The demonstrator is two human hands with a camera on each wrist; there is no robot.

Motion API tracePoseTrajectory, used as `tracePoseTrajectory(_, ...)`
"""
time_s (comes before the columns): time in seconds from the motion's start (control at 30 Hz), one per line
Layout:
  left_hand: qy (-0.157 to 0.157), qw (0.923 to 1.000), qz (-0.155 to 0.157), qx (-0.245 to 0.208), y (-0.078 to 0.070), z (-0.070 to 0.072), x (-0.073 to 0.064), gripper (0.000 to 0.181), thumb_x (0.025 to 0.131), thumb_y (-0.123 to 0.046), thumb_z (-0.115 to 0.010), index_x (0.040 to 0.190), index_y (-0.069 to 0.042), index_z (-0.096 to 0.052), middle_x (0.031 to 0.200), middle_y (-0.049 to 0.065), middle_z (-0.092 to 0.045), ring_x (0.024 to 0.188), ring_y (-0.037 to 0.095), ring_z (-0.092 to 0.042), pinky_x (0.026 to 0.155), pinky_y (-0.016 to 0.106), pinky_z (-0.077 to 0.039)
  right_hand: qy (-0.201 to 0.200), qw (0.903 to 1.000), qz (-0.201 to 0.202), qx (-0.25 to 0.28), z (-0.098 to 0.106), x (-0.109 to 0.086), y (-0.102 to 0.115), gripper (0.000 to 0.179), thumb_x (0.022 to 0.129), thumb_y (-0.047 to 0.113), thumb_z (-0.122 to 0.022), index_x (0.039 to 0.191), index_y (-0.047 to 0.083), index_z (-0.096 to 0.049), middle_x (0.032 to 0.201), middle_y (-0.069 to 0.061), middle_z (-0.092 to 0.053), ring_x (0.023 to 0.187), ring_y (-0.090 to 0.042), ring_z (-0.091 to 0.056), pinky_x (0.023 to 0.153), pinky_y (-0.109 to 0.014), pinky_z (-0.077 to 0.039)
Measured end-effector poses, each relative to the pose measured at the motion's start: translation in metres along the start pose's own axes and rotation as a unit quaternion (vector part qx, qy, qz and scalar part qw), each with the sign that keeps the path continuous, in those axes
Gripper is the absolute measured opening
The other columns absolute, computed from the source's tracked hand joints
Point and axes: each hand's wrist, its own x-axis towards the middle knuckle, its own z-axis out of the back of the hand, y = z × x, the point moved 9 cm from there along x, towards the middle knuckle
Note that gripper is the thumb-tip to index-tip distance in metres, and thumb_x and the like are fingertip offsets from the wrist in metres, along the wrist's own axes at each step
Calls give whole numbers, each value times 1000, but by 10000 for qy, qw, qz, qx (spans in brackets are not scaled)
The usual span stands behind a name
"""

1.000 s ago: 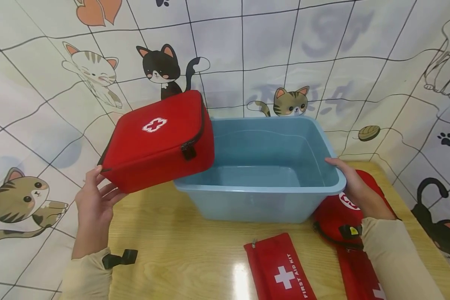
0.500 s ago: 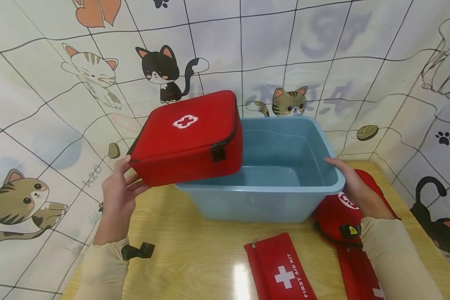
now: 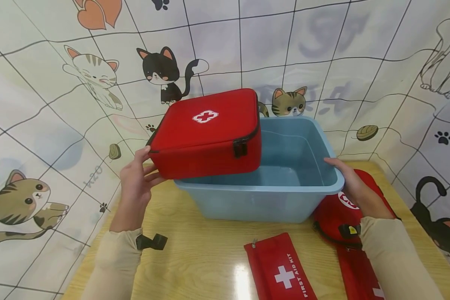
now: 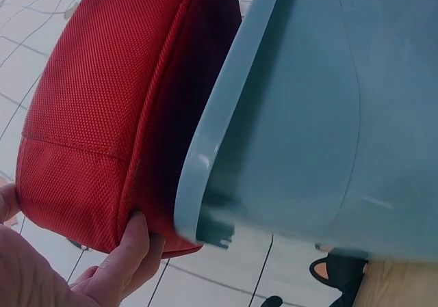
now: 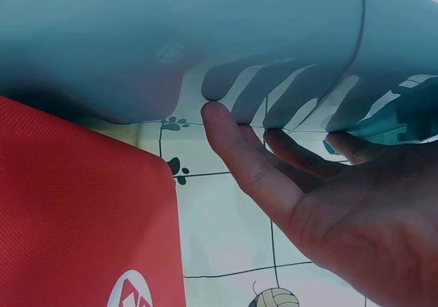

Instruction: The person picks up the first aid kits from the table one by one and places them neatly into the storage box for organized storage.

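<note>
A red boxy first-aid bag (image 3: 210, 129) with a black zip and a white-edged cross hangs tilted over the left part of a blue plastic bin (image 3: 247, 208). My left hand (image 3: 135, 183) grips its left end, thumb at the upper edge and fingers beneath; the left wrist view shows the fingers (image 4: 126, 256) against the red fabric. At the bin's right side, my right hand (image 3: 350, 179) holds the rim, thumb over it. In the right wrist view its fingertips (image 5: 217, 112) touch the bin's outer wall. The bag hides the bin's left interior.
On the wooden table (image 3: 187, 258) a flat red first-aid pouch (image 3: 281, 266) lies in front of the bin. A rounded red bag (image 3: 330, 218) and another red pouch (image 3: 360, 271) lie at the right, partly under my right arm. A cat-patterned wall sheet (image 3: 225, 50) stands behind.
My left hand has carried the red first-aid bag to the right, further over the bin, and the bag hangs more level. My right hand and the bin stay nearly in place.
</note>
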Motion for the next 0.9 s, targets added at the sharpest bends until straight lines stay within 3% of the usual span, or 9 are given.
tracePoseTrajectory(0.23, 109, 9991, -66, 415, 4, -20, 0, 49, 85, -41, -76, 115, -3, -63, 87, 10, -74, 61, 29, -72, 62, 37, -59, -29, 10000, -45, -71, 0, 2, -1, 81, 102, 48, -33, 157, 18, 17, 163, -24, 3, 143, -50, -10, 112, -65, -22)
tracePoseTrajectory(0.6, 198, 9905, -320, 1319, 11, -48, -1, 45, 88, -41, -70, 110, -2, -68, 90, 10, -72, 61, 26, -72, 61, 34, -59, -83, 9999, -70, 34, -1, 2, -2, 83, 101, 49, -35, 157, 19, 19, 164, -21, 8, 144, -49, -7, 113, -66, -18)
tracePoseTrajectory(0.9, 162, 9842, -157, 1754, 22, -60, 2, 51, 88, -44, -70, 120, -4, -66, 95, 12, -71, 60, 25, -71, 59, 33, -58, -85, 9999, -75, 45, 0, 0, -3, 83, 101, 50, -36, 156, 22, 20, 165, -18, 11, 145, -49, -4, 112, -66, -18)
